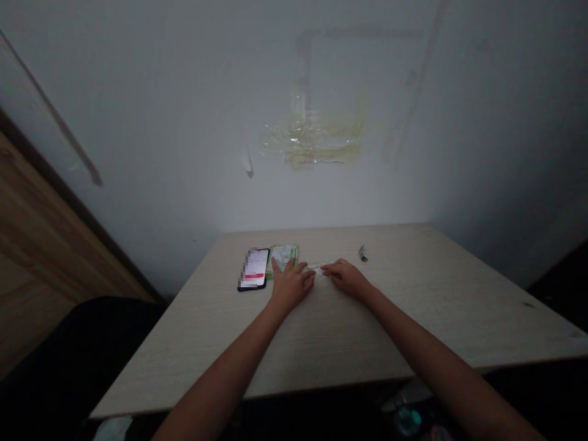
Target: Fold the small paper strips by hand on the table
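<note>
A small, thin, pale packet (318, 268) with faint coloured print lies between my hands, low over the table. My left hand (291, 288) has its thumb and nearest fingers closed at the packet's left end. Its outer fingers are spread and reach over the near right part of a green and white flat pack (283, 252). At the packet's right end, the thumb and fingertips of my right hand (348, 277) pinch it. Parts of the packet are hidden under the fingertips, and its print is too small to read.
A phone (254, 269) with a lit screen lies left of the green pack. Right of my hands is a small crumpled wrapper (362, 253). The pale wooden table (321, 355) meets a wall (184, 122) bearing clear tape (316, 141). A bottle (408, 421) shows below the table's front edge.
</note>
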The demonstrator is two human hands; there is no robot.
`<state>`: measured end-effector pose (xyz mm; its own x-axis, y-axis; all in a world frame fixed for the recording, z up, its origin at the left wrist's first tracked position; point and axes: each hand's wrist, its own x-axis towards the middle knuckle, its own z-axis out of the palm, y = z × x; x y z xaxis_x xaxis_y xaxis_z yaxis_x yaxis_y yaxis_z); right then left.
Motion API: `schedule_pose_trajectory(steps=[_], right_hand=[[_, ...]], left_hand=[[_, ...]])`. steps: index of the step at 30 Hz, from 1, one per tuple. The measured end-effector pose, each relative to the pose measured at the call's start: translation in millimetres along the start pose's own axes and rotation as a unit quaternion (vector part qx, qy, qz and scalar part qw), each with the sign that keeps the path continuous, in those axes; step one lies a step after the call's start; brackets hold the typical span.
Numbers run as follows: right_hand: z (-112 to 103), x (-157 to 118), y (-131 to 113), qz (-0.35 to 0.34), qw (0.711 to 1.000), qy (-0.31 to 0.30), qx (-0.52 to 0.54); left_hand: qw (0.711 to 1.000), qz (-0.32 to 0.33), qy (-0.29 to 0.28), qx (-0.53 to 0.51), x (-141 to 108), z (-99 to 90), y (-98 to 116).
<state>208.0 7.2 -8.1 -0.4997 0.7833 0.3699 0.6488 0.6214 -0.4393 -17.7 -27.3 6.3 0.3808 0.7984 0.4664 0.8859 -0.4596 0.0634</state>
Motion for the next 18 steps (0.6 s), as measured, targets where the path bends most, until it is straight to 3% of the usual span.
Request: schedule_pose_trajectory(steps=[18], right_hand=[[-2.7,-0.3,-4.2,0.005,1.000,0.002,0.000]], left_hand=[[0.998,-0.047,0.028,0.021,-1.1,3.5,4.2]])
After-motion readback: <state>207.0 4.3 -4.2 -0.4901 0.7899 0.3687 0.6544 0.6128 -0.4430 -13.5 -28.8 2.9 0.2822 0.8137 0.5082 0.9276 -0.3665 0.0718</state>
